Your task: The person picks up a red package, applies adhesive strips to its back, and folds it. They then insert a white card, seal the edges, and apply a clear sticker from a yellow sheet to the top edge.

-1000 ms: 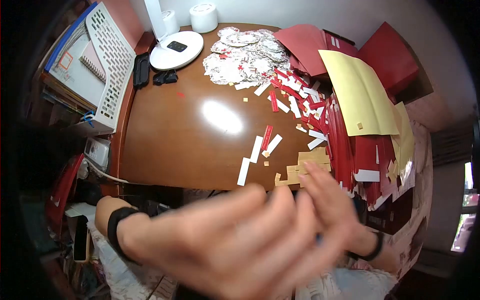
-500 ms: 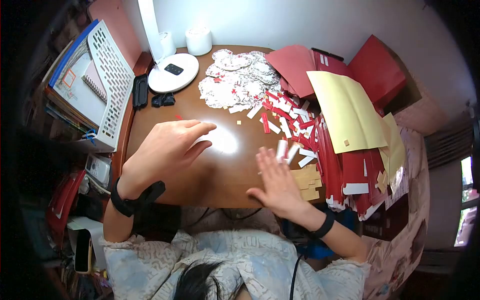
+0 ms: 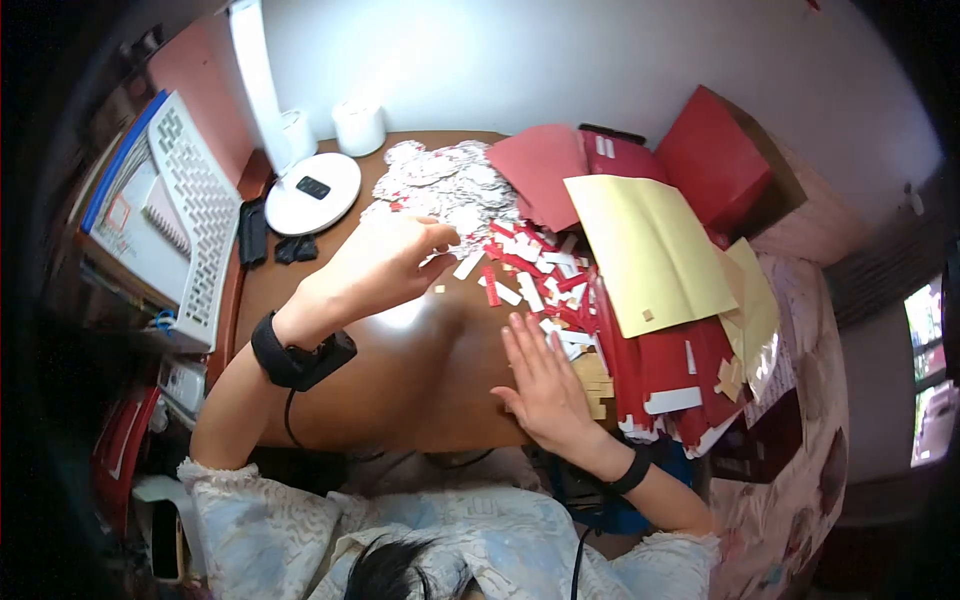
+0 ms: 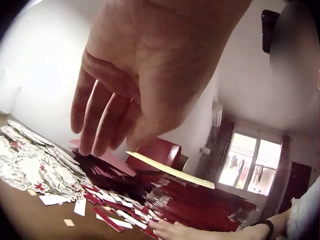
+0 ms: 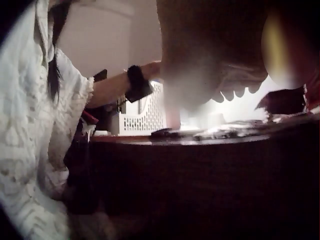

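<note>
My left hand (image 3: 375,262) is raised over the table (image 3: 400,400), its fingers loosely bent and nothing in them. Beneath and beyond its fingertips lies a heap of white paper cutouts with small red motifs (image 3: 440,180). The palm side of the same hand faces the camera in the left wrist view, fingers hanging down. Fingers straight and thumb spread, my right hand (image 3: 548,392) is palm down by the near right side of the table. It partly covers some tan paper pieces (image 3: 597,385), and its fingertips are close to scattered red and white strips (image 3: 530,290).
Stacked red paper packets (image 3: 650,370) and a yellow sheet (image 3: 650,260) fill the right side. A red box (image 3: 715,165) stands behind them. At the back left is a white lamp (image 3: 315,195), beside a white perforated file holder (image 3: 190,200).
Both hands were blurred close to the camera, then moved apart over the table. The left hand has since gone forward and right towards the cutouts; the head view has shifted.
</note>
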Demonstrator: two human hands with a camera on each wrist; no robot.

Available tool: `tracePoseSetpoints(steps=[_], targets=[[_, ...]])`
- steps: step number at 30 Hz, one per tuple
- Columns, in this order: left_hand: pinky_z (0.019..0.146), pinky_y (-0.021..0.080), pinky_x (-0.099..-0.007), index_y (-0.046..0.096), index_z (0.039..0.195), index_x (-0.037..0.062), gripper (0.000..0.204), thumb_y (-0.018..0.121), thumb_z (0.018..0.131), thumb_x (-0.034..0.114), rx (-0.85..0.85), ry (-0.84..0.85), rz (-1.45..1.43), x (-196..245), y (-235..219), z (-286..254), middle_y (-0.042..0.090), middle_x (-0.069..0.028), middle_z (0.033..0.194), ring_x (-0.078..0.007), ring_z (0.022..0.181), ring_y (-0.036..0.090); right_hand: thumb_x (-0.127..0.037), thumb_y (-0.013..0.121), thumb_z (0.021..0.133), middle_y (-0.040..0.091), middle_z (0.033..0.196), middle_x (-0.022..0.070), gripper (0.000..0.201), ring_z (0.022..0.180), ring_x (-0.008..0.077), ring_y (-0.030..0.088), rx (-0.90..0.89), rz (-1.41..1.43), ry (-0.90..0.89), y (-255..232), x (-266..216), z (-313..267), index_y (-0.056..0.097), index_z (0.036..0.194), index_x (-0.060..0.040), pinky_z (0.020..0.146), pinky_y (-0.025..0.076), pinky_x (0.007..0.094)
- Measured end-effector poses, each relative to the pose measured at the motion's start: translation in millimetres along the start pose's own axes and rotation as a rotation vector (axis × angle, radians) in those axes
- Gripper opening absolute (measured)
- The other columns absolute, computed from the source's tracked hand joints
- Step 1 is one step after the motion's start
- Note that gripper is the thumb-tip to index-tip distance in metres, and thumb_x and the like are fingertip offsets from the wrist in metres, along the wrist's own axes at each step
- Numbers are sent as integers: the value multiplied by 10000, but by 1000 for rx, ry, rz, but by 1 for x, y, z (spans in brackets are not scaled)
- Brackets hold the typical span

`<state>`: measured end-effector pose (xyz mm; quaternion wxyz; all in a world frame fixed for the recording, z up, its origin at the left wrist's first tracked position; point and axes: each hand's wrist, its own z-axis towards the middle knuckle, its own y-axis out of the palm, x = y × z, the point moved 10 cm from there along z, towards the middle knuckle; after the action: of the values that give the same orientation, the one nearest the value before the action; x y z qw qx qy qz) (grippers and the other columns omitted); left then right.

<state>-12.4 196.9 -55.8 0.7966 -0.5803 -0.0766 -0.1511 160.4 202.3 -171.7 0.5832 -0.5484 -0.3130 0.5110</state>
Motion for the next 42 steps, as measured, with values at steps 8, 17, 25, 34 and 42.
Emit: tracePoseSetpoints(steps=[8,17,25,34,42], targets=[[716,569,-374,714,1021,0,147,656,915,84,-100,-20,-392,49,61,43,731,-171,864,-301,775,721,-47,621,855,641,1232,150,339,1189,294,609,402,-59,-65,-131,-19,-39,652,1188,5,1067,469,434],[840,570,-318,614,1114,11,189,518,1006,132,-515,-388,-1291,94,145,76,704,-104,1084,-186,981,694,-153,713,870,533,1429,129,528,1314,340,499,359,-150,318,-176,93,-101,565,1366,-52,1143,338,494],[801,586,-292,616,1209,-72,387,700,964,216,-619,-482,-1340,145,169,64,706,-136,1107,-161,941,693,-451,447,1032,270,1650,46,589,1521,353,202,10,-212,331,-141,136,-91,379,1553,-186,1184,85,669],[759,595,-272,618,1262,4,345,685,953,141,-597,-494,-1279,111,101,28,692,-68,1081,-117,918,663,-362,364,1068,272,1649,38,532,1523,332,204,2,-113,384,-130,151,-97,342,1569,-183,1198,103,652],[674,601,-212,509,1392,6,485,663,937,64,-158,-565,-1397,15,-9,-43,719,-77,1076,-107,895,717,-326,413,1056,334,1623,52,517,1512,336,240,-3,-136,409,-133,146,-93,385,1547,-168,1192,134,635]])
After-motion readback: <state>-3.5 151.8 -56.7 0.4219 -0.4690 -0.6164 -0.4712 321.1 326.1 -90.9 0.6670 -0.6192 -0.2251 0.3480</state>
